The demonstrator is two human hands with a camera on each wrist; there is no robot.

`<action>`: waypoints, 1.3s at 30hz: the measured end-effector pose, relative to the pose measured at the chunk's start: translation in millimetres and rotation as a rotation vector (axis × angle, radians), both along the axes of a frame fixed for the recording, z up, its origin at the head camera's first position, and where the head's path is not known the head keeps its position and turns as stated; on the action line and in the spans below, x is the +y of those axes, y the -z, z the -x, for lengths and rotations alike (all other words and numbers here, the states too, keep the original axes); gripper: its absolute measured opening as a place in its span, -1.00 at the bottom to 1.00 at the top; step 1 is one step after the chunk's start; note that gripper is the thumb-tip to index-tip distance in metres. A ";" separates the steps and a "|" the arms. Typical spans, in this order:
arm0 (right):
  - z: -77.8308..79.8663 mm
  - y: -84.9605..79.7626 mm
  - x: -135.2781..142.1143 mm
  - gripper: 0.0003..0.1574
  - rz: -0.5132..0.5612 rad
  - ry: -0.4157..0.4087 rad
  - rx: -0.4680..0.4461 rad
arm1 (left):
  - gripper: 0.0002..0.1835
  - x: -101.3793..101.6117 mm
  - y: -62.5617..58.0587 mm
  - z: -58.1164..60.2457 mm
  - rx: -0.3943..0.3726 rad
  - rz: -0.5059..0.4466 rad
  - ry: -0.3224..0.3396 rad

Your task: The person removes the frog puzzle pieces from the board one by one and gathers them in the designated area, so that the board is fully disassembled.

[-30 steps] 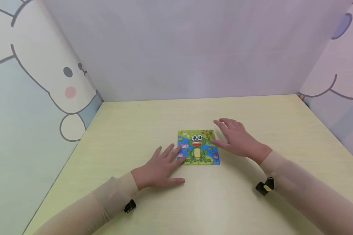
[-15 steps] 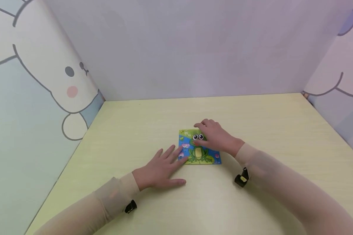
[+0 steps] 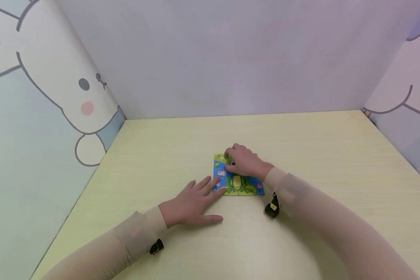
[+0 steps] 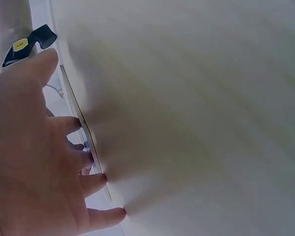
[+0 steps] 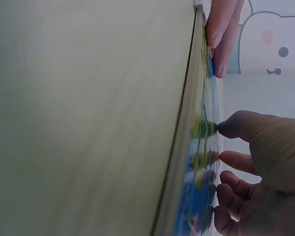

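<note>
Frog board (image 3: pixel 238 186): flat near the middle of the table (image 3: pixel 154 155), painted feet toward 6 o'clock.
Left hand (image 3: pixel 191 203): at the board's 8 o'clock, fingers spread wide, fingertips at its edge.
Right hand (image 3: pixel 246 161): over the board's 1 o'clock, fingers bent, fingertips on the picture; cannot tell whether anything is pinched.

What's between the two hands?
Part of the frog picture board, with a printed pink flower, lies between the left hand and the right hand in the head view.
</note>
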State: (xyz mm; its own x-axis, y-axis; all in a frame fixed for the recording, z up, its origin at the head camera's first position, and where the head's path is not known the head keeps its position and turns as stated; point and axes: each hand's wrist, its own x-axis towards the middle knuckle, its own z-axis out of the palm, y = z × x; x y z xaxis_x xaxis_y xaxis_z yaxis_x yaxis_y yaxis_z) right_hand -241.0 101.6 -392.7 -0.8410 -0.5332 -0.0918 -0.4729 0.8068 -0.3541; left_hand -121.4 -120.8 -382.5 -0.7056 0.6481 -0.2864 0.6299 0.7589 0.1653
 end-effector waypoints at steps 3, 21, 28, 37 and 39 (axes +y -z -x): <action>2.5 -0.8 -1.1 -0.46 0.020 0.029 -0.041 | -0.11 0.2 1.2 0.3 -0.003 -0.009 -0.001; 6.6 -12.9 -6.6 -0.48 -0.007 0.035 -0.107 | -0.09 2.7 0.7 3.6 -0.029 -0.022 -0.019; 7.1 -9.9 -5.5 -0.44 -0.010 0.068 -0.143 | -0.09 4.3 4.5 5.4 -0.031 -0.031 -0.010; 9.7 4.4 -2.5 -0.48 0.067 0.071 -0.153 | -0.09 4.3 10.7 5.8 -0.055 -0.043 -0.031; 9.5 7.5 -2.6 -0.49 0.095 0.065 -0.157 | -0.09 3.4 12.7 4.8 -0.058 -0.046 -0.038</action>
